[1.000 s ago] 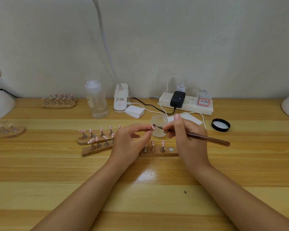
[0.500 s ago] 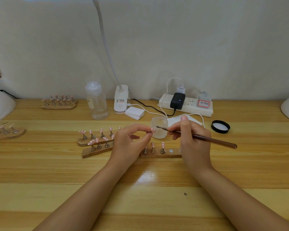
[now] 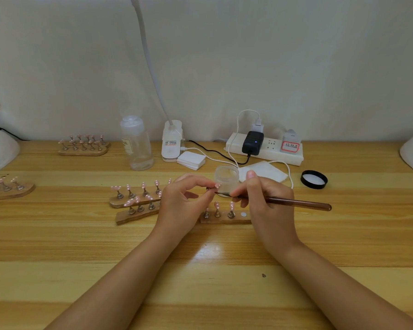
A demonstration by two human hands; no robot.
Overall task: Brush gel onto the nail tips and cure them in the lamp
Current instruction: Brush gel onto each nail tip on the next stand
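Between the two hands, just above the wooden table [image 3: 57,236], a small pink nail tip [image 3: 217,186] sits pinched in the thumb and forefinger of the left hand [image 3: 180,206], fingers curled round its little stand. The right hand [image 3: 264,198] grips a brown brush [image 3: 293,203] like a pen, fingers closed on the handle near the ferrule, and the bristle end meets the nail tip — whether it actually touches is too fine to tell.

Behind that meeting point stands an open gel jar [image 3: 226,178], its black lid [image 3: 314,179] well apart to the right. Below the hands lies a wooden holder strip [image 3: 224,219] carrying three nail tips and one bare magnet spot (probably where the held one belongs). Two more strips [image 3: 134,206] lie to the left, partly behind the left hand. White domed shapes, likely the curing lamps [image 3: 0,148], sit at the far table edges.

My guess at the risks: too much gel could run over the nail tip's edge onto the fingertips, and a slack pinch could let it twist or drop, smearing the wet coat.

The brush's long axis runs nearly level, left to right, bristles pointing left, handle trailing right and slightly down.
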